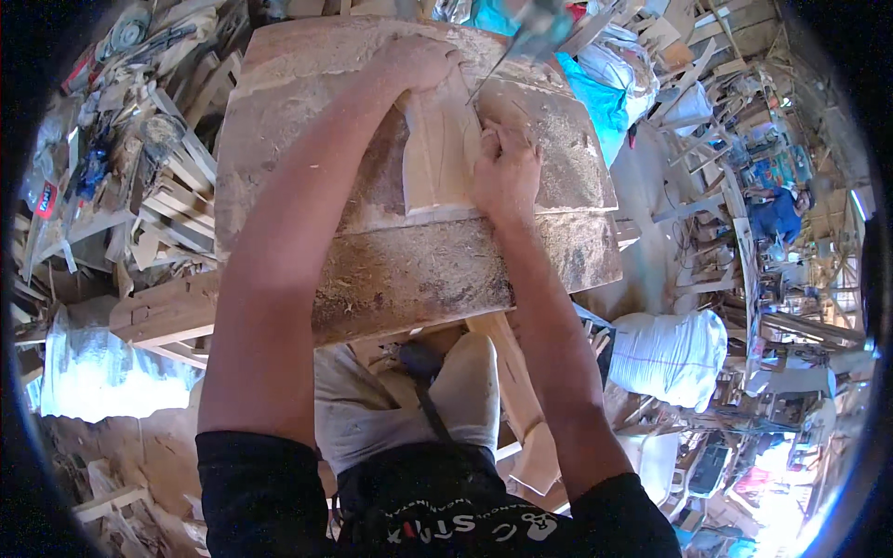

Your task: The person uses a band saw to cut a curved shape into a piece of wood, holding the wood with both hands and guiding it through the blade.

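Observation:
A pale piece of wood (437, 153) with a curved left edge lies flat on the sawdust-covered wooden worktable (409, 270). My left hand (423, 63) reaches over to its far end, with the fingers bent down against it. At its right edge my right hand (507, 172) is closed, thumb and curled fingers pressing on the wood. Just beyond my right hand, a thin saw blade (486, 82) comes down at the wood from a blurred machine part (539, 30) above the table's far edge. The fingertips of my left hand are partly hidden.
Offcuts (181, 209) and scrap wood crowd the left side. A stuffed white sack (672, 358) stands on the floor to the right, and turquoise sheeting (595, 102) hangs past the table's right edge. Farther right, a person in blue (779, 216) is among the clutter.

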{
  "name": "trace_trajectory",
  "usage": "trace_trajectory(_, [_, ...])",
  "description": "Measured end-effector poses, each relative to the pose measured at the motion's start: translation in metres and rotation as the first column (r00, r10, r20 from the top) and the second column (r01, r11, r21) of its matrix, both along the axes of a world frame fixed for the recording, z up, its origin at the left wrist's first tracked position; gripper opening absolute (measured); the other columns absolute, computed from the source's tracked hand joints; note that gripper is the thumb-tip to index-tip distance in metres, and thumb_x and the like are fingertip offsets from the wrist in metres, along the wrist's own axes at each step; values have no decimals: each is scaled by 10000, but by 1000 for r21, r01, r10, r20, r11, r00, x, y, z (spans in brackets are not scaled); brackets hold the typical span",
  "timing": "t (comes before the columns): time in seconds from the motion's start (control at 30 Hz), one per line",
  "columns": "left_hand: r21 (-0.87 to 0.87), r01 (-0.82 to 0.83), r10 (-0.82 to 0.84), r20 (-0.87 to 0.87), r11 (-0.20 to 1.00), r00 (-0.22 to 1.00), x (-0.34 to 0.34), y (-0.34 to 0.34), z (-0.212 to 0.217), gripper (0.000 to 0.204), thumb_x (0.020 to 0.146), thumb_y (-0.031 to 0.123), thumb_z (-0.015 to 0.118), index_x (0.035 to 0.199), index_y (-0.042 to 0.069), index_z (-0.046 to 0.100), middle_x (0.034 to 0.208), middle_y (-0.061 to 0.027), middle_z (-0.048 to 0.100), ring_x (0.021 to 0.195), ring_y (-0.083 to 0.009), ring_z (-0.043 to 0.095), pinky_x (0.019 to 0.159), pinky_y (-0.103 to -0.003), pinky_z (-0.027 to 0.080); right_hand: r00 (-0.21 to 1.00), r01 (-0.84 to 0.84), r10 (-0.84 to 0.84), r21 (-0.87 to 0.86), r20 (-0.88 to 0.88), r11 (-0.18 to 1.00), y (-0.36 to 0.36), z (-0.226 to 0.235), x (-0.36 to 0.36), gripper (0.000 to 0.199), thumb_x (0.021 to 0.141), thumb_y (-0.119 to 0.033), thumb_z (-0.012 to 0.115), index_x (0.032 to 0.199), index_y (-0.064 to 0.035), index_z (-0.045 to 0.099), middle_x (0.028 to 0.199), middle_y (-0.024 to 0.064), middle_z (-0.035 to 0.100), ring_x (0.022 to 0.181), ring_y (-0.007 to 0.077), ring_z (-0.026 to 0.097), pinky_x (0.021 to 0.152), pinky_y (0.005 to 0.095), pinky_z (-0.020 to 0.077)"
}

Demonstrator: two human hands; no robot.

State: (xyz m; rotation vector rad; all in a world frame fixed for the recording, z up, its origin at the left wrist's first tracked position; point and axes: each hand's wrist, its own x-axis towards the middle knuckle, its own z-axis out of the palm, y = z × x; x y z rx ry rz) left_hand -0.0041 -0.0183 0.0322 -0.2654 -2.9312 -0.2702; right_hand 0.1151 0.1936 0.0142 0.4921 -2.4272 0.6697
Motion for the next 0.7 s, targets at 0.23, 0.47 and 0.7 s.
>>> trace_trajectory(0.23, [17,-25,26,-66,1000,998,-16,-17,-21,442,1079,396,335,1428,289,583,1488,-84,584,1356,-345,559,1121,-696,342,997,27,-30,38,70,999,-9,1,-2,317,984,-210,559,1207,-79,742,1209,165,724,1184,365,645,1122,521,390])
trace_trajectory(0.47, [36,-66,65,28,997,998,2,2,6,439,1081,401,340,1427,301,590,1508,-85,565,1378,-349,535,1118,-721,326,985,5,2,-41,171,999,0,5,-6,402,942,-273,573,1219,-28,731,1338,208,650,1335,406,528,1207,551,298])
trace_trajectory(0.7, [17,-11,10,26,1000,1000,-21,-9,-11,459,1078,424,340,1414,259,608,1491,-104,577,1380,-358,528,1135,-715,300,997,13,-15,30,81,999,-1,3,-7,341,1004,-220,544,1243,-52,720,1267,173,706,1246,373,605,1134,519,378])
